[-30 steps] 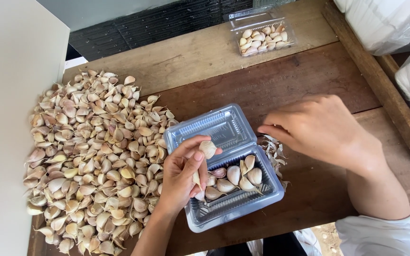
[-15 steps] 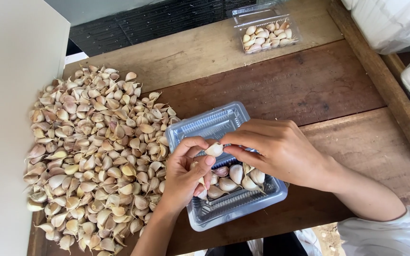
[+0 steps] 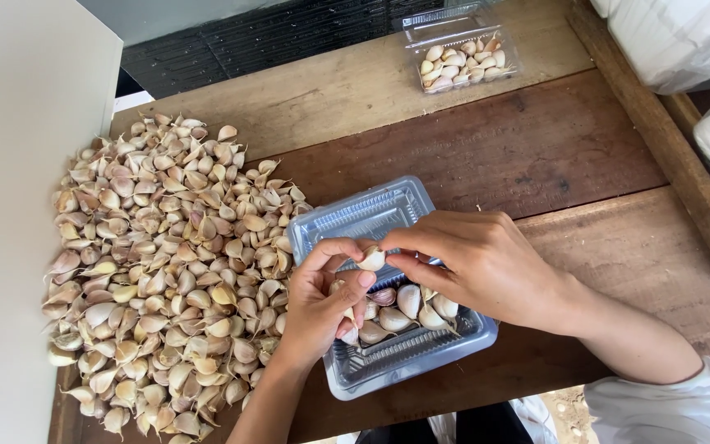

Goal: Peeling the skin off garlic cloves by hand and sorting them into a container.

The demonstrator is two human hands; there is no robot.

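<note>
my left hand [image 3: 320, 306] and right hand [image 3: 477, 265] meet at frame centre, both pinching one garlic clove [image 3: 371, 259] between fingertips, just above the clear plastic tray [image 3: 347, 222]. the tray sits on the wooden table [image 3: 536, 148] with a few cloves [image 3: 408, 302] lying in its lower half. big heap of loose garlic cloves [image 3: 158, 263] at left, touching the tray's left edge; a second filled clear container [image 3: 462, 53] at upper right, well apart.

garlic pile [image 3: 166, 271] left of tray [image 3: 371, 215], cloves [image 3: 408, 306] inside
</note>
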